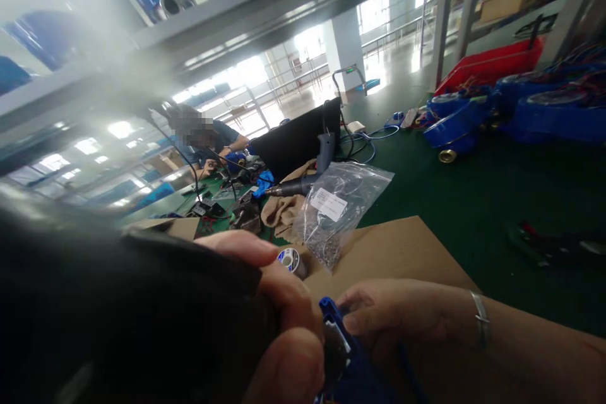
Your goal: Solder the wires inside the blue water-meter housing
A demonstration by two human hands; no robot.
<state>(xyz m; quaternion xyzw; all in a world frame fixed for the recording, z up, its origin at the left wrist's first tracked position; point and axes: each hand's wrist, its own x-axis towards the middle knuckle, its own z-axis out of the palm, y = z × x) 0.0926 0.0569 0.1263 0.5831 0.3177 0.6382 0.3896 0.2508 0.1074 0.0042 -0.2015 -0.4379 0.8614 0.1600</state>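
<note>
Grip of your left hand (pixel 279 303) closes around a large black housing (pixel 142 322) at lower left; your right hand (pixel 398 322) pinches a small blue part (pixel 337 334) against it, above brown cardboard (pixel 402 252) on the green tabletop (pixel 497 202). Behind lie a clear bag (pixel 338 205) and solder spool (pixel 290 260).

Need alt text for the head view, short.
Two bare hands work close to the camera: the left hand grips a large black object, and the right hand pinches a small blue part. Behind lie a clear bag on cardboard and a green table.
</note>
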